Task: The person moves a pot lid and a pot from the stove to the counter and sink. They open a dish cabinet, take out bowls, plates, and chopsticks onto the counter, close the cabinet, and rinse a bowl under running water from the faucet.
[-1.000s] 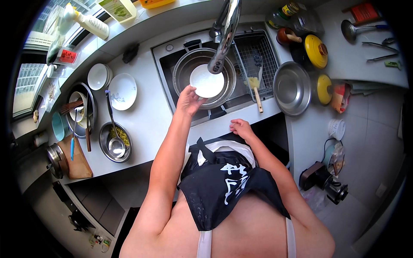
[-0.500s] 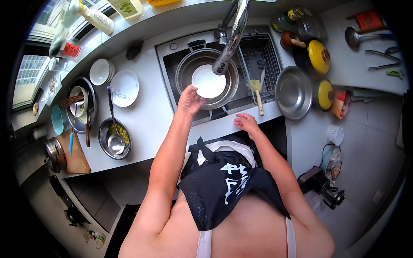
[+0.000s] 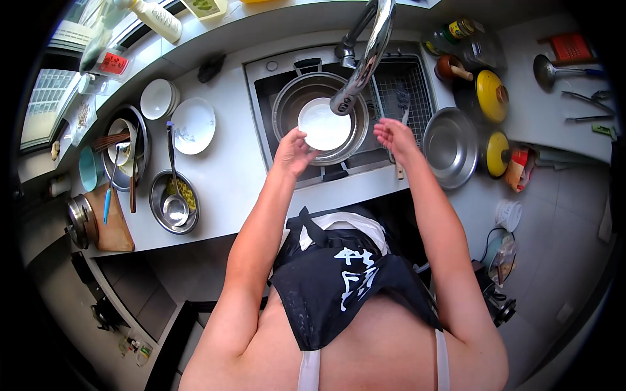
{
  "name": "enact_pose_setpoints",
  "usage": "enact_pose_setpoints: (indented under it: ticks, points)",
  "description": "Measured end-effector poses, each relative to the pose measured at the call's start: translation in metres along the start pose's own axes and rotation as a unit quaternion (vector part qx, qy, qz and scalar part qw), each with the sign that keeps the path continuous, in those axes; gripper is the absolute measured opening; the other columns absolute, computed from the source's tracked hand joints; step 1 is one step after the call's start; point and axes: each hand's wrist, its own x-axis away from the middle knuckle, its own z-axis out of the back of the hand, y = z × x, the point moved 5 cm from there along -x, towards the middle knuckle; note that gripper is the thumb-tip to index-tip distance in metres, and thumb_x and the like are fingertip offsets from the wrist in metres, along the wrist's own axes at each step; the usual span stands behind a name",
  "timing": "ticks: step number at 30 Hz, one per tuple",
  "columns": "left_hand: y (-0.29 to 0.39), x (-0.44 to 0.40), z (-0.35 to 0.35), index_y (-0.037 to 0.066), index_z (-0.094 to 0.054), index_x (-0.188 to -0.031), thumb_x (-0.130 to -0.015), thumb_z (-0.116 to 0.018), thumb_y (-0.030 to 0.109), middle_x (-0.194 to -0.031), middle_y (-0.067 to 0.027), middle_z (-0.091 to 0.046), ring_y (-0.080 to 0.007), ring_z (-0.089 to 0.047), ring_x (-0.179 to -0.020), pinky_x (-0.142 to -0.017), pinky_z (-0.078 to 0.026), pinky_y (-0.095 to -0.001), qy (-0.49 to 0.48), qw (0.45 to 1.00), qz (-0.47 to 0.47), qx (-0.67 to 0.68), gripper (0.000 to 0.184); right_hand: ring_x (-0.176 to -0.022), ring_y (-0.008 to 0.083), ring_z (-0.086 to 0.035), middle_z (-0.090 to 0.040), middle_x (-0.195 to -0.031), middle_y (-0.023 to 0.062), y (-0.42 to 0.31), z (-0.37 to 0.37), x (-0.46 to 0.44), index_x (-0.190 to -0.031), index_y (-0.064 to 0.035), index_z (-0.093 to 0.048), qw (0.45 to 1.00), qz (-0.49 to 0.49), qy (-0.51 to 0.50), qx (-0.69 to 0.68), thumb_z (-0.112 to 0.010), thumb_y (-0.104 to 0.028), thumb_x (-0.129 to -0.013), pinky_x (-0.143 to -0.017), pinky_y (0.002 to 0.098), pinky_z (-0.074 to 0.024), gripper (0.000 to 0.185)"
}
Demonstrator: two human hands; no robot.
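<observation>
A white bowl [image 3: 324, 125] is over the large metal basin [image 3: 285, 98] in the left part of the sink, below the faucet spout [image 3: 343, 103]. My left hand [image 3: 293, 154] grips its near-left rim, thumb and fingers apart around the edge. To the right, my right hand [image 3: 396, 139] hovers over the sink's other side with loosely bent fingers and nothing visible in them. Behind it lies a wooden-handled brush, of which only part of the handle [image 3: 400, 171] shows. A wire rack [image 3: 391, 81] lines that side of the sink.
Left of the sink stand stacked white bowls [image 3: 158, 99], a white plate [image 3: 194, 126] and a metal bowl with a ladle [image 3: 175, 211]. On the right are a wide steel basin [image 3: 450, 146] and pots with yellow lids [image 3: 491, 96]. The faucet arches over the sink.
My right hand has risen from the counter's front edge to above the right side of the sink, covering the brush head. My left hand stays on the bowl. The view has shifted slightly.
</observation>
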Motion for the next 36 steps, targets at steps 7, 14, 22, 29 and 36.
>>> enact_pose_setpoints:
  ticks: [7,14,22,29,36]
  points:
    - [0.003,0.005,-0.003,0.012,-0.056,-0.095,-0.074,-0.062,0.013,-0.108,-0.0087,-0.059,-0.0252,-0.056,-0.106,-0.094,-0.043,-0.0521,0.009,1.0,-0.002,-0.008,0.022,-0.09,0.0172,-0.064,-0.063,-0.109,0.013,-0.057,-0.035,-0.042,-0.136,-0.0018,-0.04,0.998,0.049,-0.024,0.014,-0.05,-0.012,-0.095,-0.076,0.0287,-0.0533,0.044]
    - [0.0,0.0,0.003,0.008,-0.05,-0.13,-0.072,-0.06,0.011,-0.123,-0.0124,-0.05,-0.0269,-0.048,-0.117,-0.099,-0.041,-0.0526,0.016,1.0,0.011,0.002,0.059,-0.111,0.0221,-0.057,-0.056,-0.124,0.0144,-0.075,-0.043,-0.092,-0.148,-0.0083,-0.024,0.997,0.062,-0.009,0.04,-0.058,-0.011,-0.089,-0.09,0.0357,-0.0485,0.068]
    - [0.0,-0.005,0.003,0.01,-0.054,-0.12,-0.074,-0.06,0.011,-0.118,-0.0104,-0.055,-0.0259,-0.053,-0.111,-0.095,-0.044,-0.0513,0.004,1.0,0.014,0.014,0.046,-0.11,0.0226,-0.057,-0.056,-0.122,0.0138,-0.095,-0.046,-0.115,-0.145,-0.0059,-0.027,0.998,0.046,-0.037,0.03,-0.057,-0.012,-0.09,-0.089,0.0346,-0.0482,0.063]
    - [0.001,-0.003,-0.003,0.01,-0.055,-0.119,-0.073,-0.06,0.011,-0.117,-0.01,-0.056,-0.025,-0.053,-0.11,-0.095,-0.044,-0.0504,0.009,1.0,0.009,0.014,0.046,-0.094,0.0152,-0.06,-0.062,-0.106,0.009,-0.113,-0.057,-0.097,-0.12,-0.0078,-0.052,0.997,0.047,-0.06,0.005,-0.055,-0.019,-0.092,-0.083,0.028,-0.0492,0.03]
    - [0.0,-0.004,-0.005,0.01,-0.054,-0.121,-0.073,-0.059,0.011,-0.117,-0.0097,-0.056,-0.0247,-0.053,-0.11,-0.096,-0.043,-0.0497,-0.002,1.0,0.013,0.016,0.047,-0.106,0.0379,-0.059,-0.051,-0.121,0.0239,-0.118,-0.052,-0.107,-0.121,-0.0011,-0.047,0.996,-0.014,-0.053,-0.072,-0.055,-0.027,-0.097,-0.091,0.0509,-0.0514,0.036]
